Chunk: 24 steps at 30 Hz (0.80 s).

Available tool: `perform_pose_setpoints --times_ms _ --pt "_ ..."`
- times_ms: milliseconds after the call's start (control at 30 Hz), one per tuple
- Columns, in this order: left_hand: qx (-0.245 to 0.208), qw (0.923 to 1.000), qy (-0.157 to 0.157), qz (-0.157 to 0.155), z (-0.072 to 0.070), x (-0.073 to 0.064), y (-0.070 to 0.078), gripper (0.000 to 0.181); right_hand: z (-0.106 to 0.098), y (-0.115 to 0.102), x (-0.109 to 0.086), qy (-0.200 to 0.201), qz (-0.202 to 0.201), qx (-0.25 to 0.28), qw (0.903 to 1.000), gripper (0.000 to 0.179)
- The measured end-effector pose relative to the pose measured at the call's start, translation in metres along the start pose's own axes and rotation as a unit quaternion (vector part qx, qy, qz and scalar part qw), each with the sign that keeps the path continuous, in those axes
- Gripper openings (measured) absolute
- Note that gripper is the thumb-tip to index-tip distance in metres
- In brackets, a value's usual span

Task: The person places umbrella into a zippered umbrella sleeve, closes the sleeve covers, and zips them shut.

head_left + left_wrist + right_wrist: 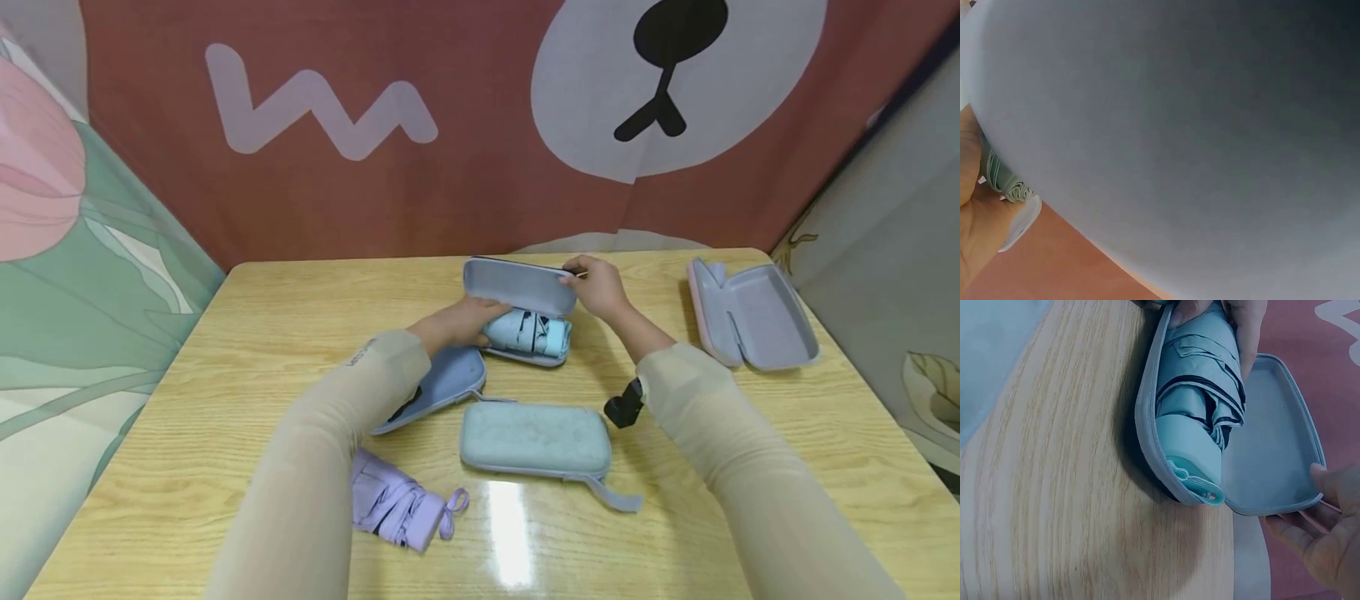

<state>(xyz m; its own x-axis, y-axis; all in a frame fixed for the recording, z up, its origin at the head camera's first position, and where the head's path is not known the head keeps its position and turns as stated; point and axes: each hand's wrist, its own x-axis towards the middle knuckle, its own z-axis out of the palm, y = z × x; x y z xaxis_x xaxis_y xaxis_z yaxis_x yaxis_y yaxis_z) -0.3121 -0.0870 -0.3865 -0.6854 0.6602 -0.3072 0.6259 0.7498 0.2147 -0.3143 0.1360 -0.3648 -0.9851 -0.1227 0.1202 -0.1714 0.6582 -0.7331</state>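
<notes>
A folded light-blue umbrella (527,332) lies in an open grey hard case (517,285) at the middle back of the table. My left hand (461,321) grips the umbrella's left end, thumb on one side and fingers on the other in the right wrist view. The case's raised lid (1272,437) is pinched at its right corner by my right hand (598,287). A wrist loop (1200,484) shows at the umbrella's near end in the right wrist view. Partly under my left forearm is a blue-grey case (450,379); a close grey surface (1166,150) fills most of the left wrist view.
A closed pale-green case (536,439) with a strap lies nearer the front. To its left is a folded lilac umbrella (397,504), partly behind my left sleeve. Another grey case (768,312) stands open at the far right. A printed cloth (480,183) hangs behind the table.
</notes>
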Motion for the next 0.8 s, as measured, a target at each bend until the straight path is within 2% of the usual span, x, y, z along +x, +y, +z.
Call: perform_pose_setpoints --times_ms 100,133,233,333,433,500,600,800 --pt "0.007 0.9998 -0.012 -0.014 -0.001 0.000 0.001 0.071 0.001 0.001 -0.001 0.000 0.011 0.015 0.9998 0.030" --pt "0.010 0.9994 -0.021 -0.027 -0.001 0.001 0.002 0.071 0.001 0.001 -0.002 -0.001 0.017 0.023 0.9996 0.031" --pt "0.025 0.9988 -0.018 -0.037 -0.001 0.001 0.003 0.072 0.001 0.002 -0.003 -0.011 0.047 0.056 0.9973 0.038" --pt "0.018 0.9985 -0.014 -0.049 -0.002 -0.001 0.002 0.072 0.001 0.002 -0.004 -0.032 0.075 0.096 0.9920 0.046" --pt "-0.051 0.9971 -0.010 -0.056 -0.003 -0.004 -0.003 0.070 0.002 0.002 -0.004 -0.063 0.094 0.129 0.9852 0.053" --pt "-0.104 0.9928 -0.006 -0.060 -0.006 -0.008 -0.008 0.065 0.003 0.003 -0.005 -0.087 0.105 0.143 0.9803 0.056" --pt "-0.178 0.9814 0.009 -0.071 -0.013 -0.015 -0.016 0.057 0.002 0.006 -0.006 -0.113 0.118 0.157 0.9740 0.063" --pt "-0.257 0.9579 0.065 -0.109 -0.021 -0.031 -0.027 0.049 0.001 0.011 -0.010 -0.142 0.152 0.180 0.9613 0.077"
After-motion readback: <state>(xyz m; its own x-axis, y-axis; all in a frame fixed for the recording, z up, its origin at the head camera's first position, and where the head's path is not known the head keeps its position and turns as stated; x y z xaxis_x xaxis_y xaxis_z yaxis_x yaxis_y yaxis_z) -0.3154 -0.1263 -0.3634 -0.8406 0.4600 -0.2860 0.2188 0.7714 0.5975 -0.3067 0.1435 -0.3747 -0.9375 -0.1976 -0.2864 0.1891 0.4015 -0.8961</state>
